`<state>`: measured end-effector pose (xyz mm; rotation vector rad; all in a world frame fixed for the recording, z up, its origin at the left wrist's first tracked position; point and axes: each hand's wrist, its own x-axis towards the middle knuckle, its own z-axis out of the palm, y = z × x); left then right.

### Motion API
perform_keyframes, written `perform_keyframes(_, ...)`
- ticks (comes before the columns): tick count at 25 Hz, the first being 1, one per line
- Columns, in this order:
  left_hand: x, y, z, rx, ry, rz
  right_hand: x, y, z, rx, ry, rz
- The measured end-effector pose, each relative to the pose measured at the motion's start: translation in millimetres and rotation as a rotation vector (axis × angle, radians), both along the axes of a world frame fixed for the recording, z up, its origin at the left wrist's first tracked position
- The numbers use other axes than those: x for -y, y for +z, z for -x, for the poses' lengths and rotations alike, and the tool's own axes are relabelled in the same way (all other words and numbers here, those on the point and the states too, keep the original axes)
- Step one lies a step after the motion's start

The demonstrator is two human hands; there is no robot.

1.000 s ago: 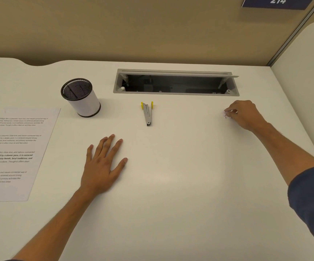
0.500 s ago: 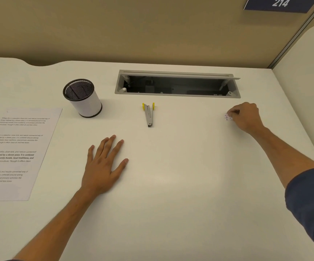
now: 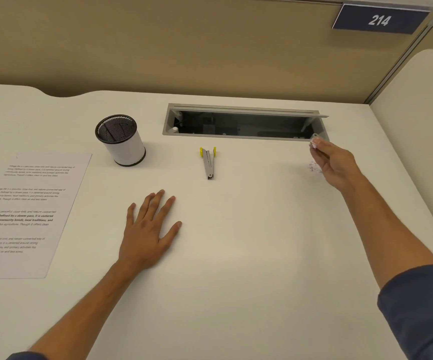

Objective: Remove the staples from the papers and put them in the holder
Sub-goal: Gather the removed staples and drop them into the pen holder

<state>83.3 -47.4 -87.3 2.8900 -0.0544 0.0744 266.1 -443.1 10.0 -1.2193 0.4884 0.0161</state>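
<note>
A printed sheet of paper (image 3: 25,211) lies flat at the desk's left edge. Behind it stands the holder (image 3: 121,141), a white cup with a black mesh rim. A grey staple remover with yellow tips (image 3: 208,162) lies mid-desk. My left hand (image 3: 149,229) rests flat on the desk, fingers spread. My right hand (image 3: 333,162) is raised off the desk at the right and pinches a few small staples (image 3: 313,143) at its fingertips. A little pile of loose staples (image 3: 314,167) lies on the desk just below that hand.
An open grey cable tray (image 3: 244,109) is sunk into the desk at the back, close to my right fingertips. A beige partition wall with a "214" sign (image 3: 379,20) stands behind. A white divider (image 3: 423,100) closes the right side.
My right hand has lifted off the staple pile, turning upward and toward the back with staples pinched in its fingertips. My left hand and the other objects have stayed put.
</note>
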Motion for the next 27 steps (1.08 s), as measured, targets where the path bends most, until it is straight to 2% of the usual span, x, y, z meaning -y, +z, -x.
perform_keyframes(6,-0.6,-0.1,-0.1,0.006,-0.004,0.022,-97.8,25.6,3.5,0.12,0.174,-0.209)
perform_keyframes(10,-1.0,-1.1,0.5,0.007,-0.006,0.026,-191.1,37.6,0.4,0.126,0.311,-0.315)
perform_keyframes(13,-1.7,-1.9,-0.4,0.002,-0.006,0.033,-261.7,43.7,0.4,0.079,0.419,-0.324)
perform_keyframes(17,-2.0,-3.2,-0.7,-0.004,-0.004,0.035,-337.6,44.3,-4.4,0.016,0.451,-0.245)
perform_keyframes(20,-2.6,-4.8,-1.2,0.003,-0.006,0.057,-373.0,34.4,-13.7,0.055,0.429,0.006)
perform_keyframes(24,-3.4,-6.4,-2.1,0.0,-0.005,0.047,-395.4,26.7,-25.1,0.383,0.544,0.754)
perform_keyframes(27,-3.5,-5.4,-1.8,0.007,-0.006,0.052,-402.6,32.1,-33.1,0.473,0.689,1.073)
